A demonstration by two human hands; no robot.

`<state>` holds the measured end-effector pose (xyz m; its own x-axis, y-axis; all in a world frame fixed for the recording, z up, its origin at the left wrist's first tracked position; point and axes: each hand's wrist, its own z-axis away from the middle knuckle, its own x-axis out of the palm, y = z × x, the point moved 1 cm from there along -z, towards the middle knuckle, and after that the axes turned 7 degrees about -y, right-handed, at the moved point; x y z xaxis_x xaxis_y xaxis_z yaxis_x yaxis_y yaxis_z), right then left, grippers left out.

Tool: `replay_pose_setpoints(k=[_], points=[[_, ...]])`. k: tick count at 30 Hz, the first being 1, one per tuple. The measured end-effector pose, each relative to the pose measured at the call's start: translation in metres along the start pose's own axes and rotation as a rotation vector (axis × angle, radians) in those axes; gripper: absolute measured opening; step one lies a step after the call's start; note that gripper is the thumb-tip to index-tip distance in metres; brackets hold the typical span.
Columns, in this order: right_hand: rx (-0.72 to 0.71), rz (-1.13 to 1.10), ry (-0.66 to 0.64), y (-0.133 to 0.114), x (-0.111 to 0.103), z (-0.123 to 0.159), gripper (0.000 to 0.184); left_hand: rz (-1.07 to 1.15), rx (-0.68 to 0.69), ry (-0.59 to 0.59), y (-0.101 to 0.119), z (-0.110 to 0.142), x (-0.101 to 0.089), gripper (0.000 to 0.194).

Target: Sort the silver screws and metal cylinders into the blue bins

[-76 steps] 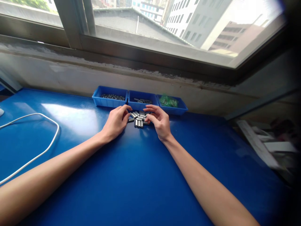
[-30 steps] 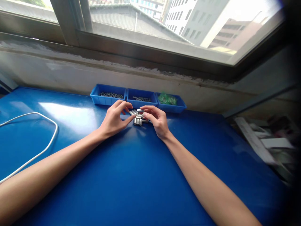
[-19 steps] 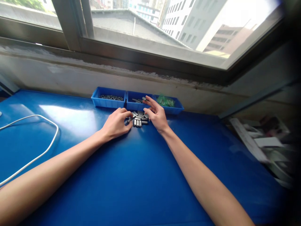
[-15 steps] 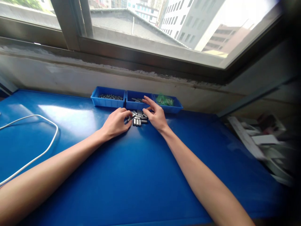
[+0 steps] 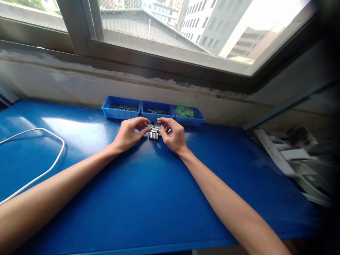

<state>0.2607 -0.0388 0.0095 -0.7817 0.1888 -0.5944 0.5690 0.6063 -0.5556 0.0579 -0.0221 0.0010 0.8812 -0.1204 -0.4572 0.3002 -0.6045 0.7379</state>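
Grip, left hand (image 5: pixel 128 134): the thumb and fingertips are curved with a narrow gap, at the left edge of the cluster of short silver-and-black metal bars (image 5: pixel 154 135). Whether a bar is pinched between them cannot be told.

Grip, right hand (image 5: pixel 174 136): loosely curled at the right edge of the cluster, with a wider gap between thumb and index finger. Whether the fingers hold a bar cannot be told.

Handling: the step appears to be sorting or aligning the bars by hand. Pinch each bar by its long sides, using light fingertip pressure. Brace the cluster with one hand while the other shifts a bar; smooth metal may slide or roll. Keep the wrists low, clear of bars already lying side by side.

Surroundings: the cluster lies on the smooth blue worktop (image 5: pixel 148 198). Just beyond it stand three blue plastic bins: the left (image 5: pixel 120 114) with small grey parts (image 5: pixel 124 107), the middle (image 5: pixel 156 105) with longer metal parts (image 5: pixel 157 112), the right (image 5: pixel 190 121) with a translucent green bag (image 5: pixel 184 111). A white cable (image 5: pixel 39 129) lies well left of the cluster.
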Motion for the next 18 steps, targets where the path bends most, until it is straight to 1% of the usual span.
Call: replay_pose_setpoints(k=[4, 6, 8, 13, 16, 18], points=[[-0.131, 0.088, -0.065, -0.0019, 0.0008, 0.0018, 0.019, 0.214, -0.110, 0.038, -0.0052, -0.0017, -0.0003, 0.038], [-0.181, 0.138, -0.122, -0.0026, 0.0014, 0.0024, 0.019, 0.292, -0.148, 0.043, -0.0071, -0.0028, -0.0014, 0.044], [-0.221, 0.174, -0.179, -0.0029, 0.0023, 0.0027, 0.022, 0.334, -0.154, 0.039, -0.0072, -0.0039, -0.0030, 0.047], [-0.294, 0.214, -0.276, -0.0019, 0.0057, 0.0034, 0.029, 0.338, -0.153, 0.009, -0.0023, -0.0051, -0.0053, 0.045], [-0.343, 0.210, -0.283, -0.0027, 0.0062, 0.0039, 0.029, 0.316, -0.166, 0.002, -0.0016, -0.0050, -0.0049, 0.044], [-0.341, 0.178, -0.275, -0.0043, 0.0052, 0.0039, 0.028, 0.300, -0.177, 0.001, -0.0035, -0.0053, -0.0043, 0.044]])
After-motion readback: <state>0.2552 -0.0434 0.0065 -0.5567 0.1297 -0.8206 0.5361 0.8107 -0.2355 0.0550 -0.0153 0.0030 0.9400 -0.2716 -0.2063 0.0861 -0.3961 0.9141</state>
